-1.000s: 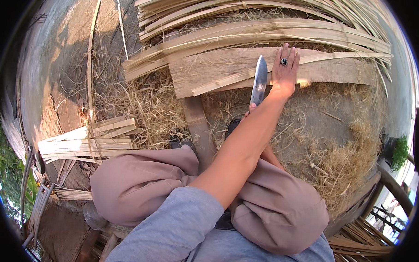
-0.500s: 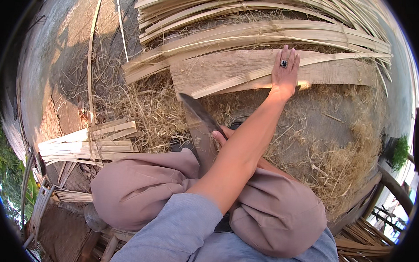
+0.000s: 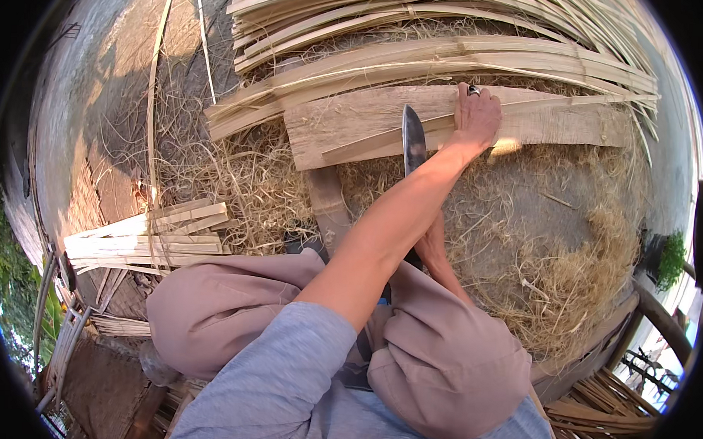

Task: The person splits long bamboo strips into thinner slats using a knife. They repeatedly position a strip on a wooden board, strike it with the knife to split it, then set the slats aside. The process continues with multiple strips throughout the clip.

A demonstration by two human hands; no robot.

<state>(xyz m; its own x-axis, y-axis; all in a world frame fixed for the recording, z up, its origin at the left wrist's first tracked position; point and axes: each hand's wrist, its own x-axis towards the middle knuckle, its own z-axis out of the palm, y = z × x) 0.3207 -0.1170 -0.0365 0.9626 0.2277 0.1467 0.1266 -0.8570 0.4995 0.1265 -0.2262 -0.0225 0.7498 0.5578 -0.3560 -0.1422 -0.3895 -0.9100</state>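
Observation:
My left hand [image 3: 476,118], with a ring on one finger, presses flat on a thin bamboo strip [image 3: 416,137] that lies slanted across a weathered wooden plank [image 3: 347,126]. My left forearm stretches out from the blue sleeve over my knees. My right hand [image 3: 432,247], mostly hidden under that forearm, grips the handle of a large knife. The knife's blade [image 3: 413,141] points away from me, its tip on the strip just left of my left hand.
Long split bamboo strips [image 3: 451,37] are piled behind the plank. Dry shavings [image 3: 237,177] cover the ground around a wooden post [image 3: 327,203]. A bundle of short cut strips [image 3: 149,239] lies at my left. Bamboo poles [image 3: 624,407] are stacked at lower right.
The knife was at the plank, then drew back low to the left near my knees, and now its blade is up on the strip again. My left hand stayed pressed on the plank.

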